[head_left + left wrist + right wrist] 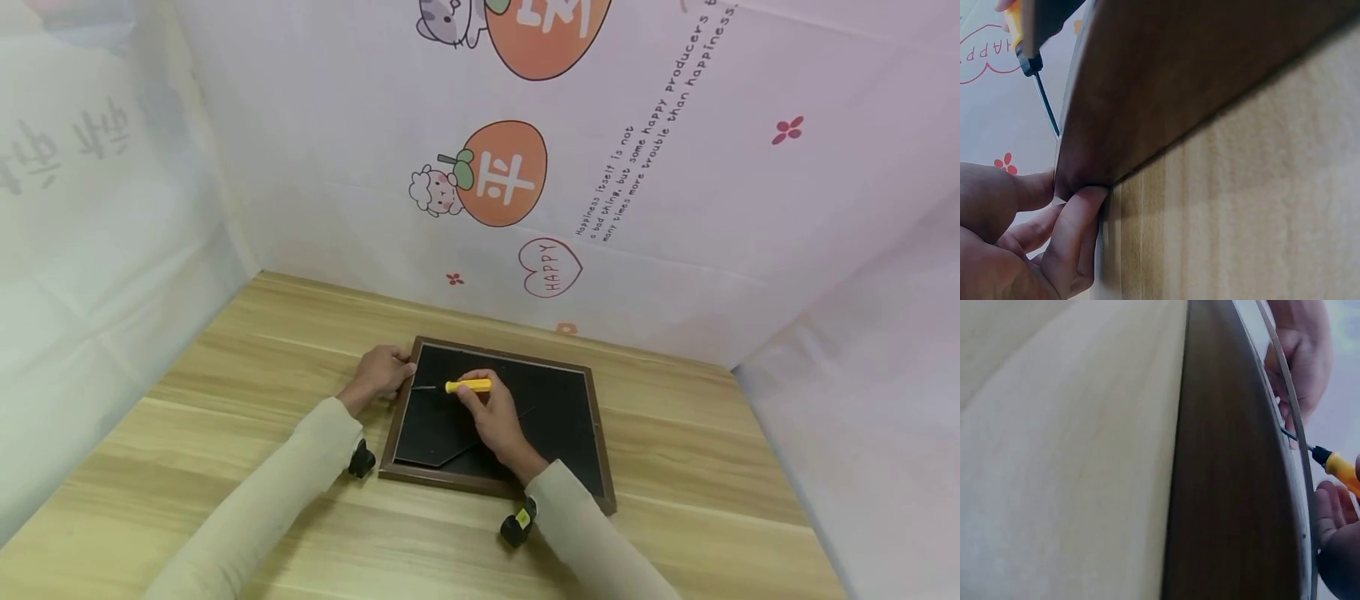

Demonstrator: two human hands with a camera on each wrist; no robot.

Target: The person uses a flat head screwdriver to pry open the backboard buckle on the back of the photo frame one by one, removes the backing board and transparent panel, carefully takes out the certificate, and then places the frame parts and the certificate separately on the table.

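A brown picture frame [450,479] lies face down on the table, its black backing board [555,408] showing with a fold-out stand flap [431,437] flat against it. My left hand [382,372] grips the frame's left side near the far corner; in the left wrist view its thumb and fingers pinch the edge. With my right hand [497,421] I hold a yellow-handled screwdriver [480,386] over the board. Its thin shaft [1046,106] points left, and the tip meets the inner edge of the left rail, close to my left fingers.
The wood-grain table [675,467] extends around the frame on all sides. A printed white backdrop [337,192] rises behind it, with white sheets at left and right. Small black cameras [362,459] sit at both wrists.
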